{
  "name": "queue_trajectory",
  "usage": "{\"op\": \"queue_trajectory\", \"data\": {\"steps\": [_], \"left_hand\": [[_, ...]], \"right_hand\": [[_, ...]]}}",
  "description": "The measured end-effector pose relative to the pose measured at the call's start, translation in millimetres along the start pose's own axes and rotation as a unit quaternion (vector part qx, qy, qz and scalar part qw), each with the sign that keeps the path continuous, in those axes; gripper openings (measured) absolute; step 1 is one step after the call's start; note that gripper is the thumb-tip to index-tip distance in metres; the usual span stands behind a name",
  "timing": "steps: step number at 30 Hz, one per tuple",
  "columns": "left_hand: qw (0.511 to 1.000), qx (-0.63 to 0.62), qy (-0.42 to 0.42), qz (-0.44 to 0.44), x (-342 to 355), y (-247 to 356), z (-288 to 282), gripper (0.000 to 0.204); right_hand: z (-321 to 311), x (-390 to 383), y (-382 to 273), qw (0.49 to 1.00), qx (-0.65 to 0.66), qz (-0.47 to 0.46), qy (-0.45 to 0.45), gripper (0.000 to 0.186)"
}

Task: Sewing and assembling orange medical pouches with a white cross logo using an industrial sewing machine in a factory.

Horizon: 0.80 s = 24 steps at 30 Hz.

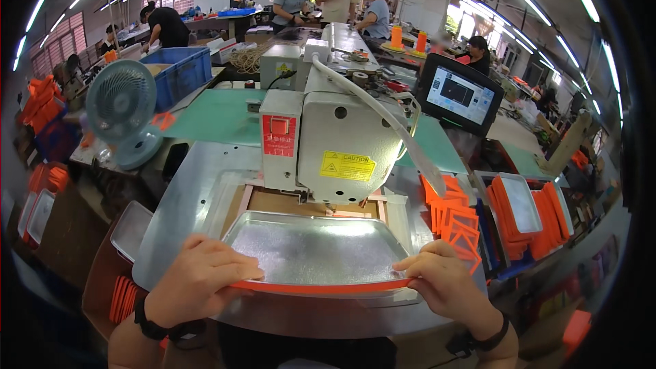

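Note:
Both my hands grip a shallow silver metal tray (318,249) by its near corners. An orange strip (328,288) runs along the tray's near edge, between my fingers. My left hand (205,273) pinches the near left corner, thumb on top. At the near right corner, my right hand (444,280) is closed the same way. The tray lies tilted over the metal work plate (198,184), its far edge close to the frame under the head of a large sewing machine (342,137). What lies beneath the tray is hidden.
Orange frame-shaped pieces (451,215) lie right of the machine. Bins farther right hold orange pieces and another metal tray (521,203). A lit screen (459,92) stands behind. At left are a fan (123,102), a blue crate (179,72) and a box of orange pieces (123,298).

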<state>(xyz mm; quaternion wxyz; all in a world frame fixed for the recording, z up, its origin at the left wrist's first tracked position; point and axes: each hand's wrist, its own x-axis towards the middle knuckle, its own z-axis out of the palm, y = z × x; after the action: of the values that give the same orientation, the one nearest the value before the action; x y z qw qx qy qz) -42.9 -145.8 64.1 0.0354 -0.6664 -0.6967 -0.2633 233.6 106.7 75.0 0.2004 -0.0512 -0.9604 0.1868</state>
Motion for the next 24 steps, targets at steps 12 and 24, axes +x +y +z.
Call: {"op": "queue_trajectory", "data": {"steps": [12, 24], "left_hand": [[0.998, 0.021, -0.047, 0.048, 19, -33, 23, 0.038], [0.994, 0.031, -0.1, 0.042, 9, -37, 41, 0.037]], "right_hand": [[23, 10, 30, 0.998, 0.0, -0.005, -0.065, 0.012], [39, -1, 45, 0.991, 0.022, 0.011, -0.132, 0.016]]}}
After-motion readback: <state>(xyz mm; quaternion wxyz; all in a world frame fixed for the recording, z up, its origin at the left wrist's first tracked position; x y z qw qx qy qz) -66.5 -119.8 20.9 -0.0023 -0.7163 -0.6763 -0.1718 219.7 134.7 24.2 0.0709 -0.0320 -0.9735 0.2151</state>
